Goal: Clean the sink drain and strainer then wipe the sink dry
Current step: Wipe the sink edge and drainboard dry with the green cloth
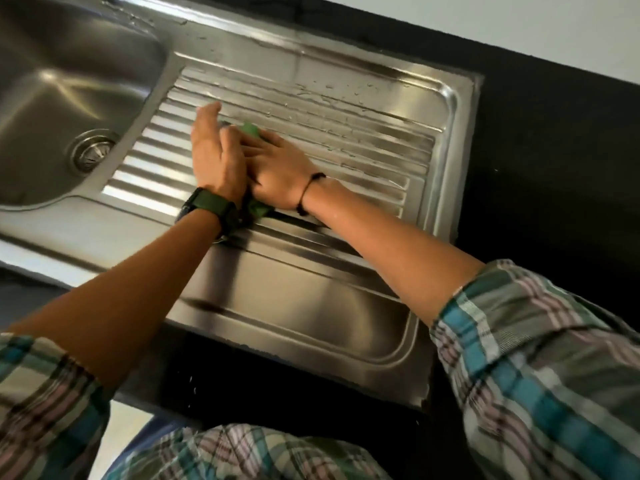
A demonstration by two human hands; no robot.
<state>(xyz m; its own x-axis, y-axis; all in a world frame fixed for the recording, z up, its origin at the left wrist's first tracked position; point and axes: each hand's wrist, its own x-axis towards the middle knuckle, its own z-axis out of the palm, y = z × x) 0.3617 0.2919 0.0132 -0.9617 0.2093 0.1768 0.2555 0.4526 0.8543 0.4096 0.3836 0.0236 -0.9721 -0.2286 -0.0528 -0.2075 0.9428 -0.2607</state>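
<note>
1. Firstly, at the far left the sink bowl (52,98) is lying, and the round metal strainer (92,152) is sitting in the drain at its bottom.
2. Just right of the bowl the ribbed draining board (346,133) is spreading out; water drops are shining on its far ribs and along the back rim.
3. Over the left part of the ribs the left hand (213,157) is standing on its edge, with the fingers straight and together, pointing away from the person. It is not gripping anything as far as I can see, but its inner side is hidden. A dark green watch (211,209) is sitting on this wrist.
4. Between and under the two hands a green cloth (252,129) is lying on the ribs; one corner is showing beyond the fingers and another piece is showing near the wrists.
5. Touching the left hand on its right side, the right hand (280,174) is lying palm down on the cloth, with the fingers stretched flat and pressing on it. A thin black cord (308,192) is going around this wrist.
6. Both forearms are coming out of rolled checked sleeves (540,358) at the bottom corners.
7. At the right a black counter (554,168) is running beside the steel.
</note>
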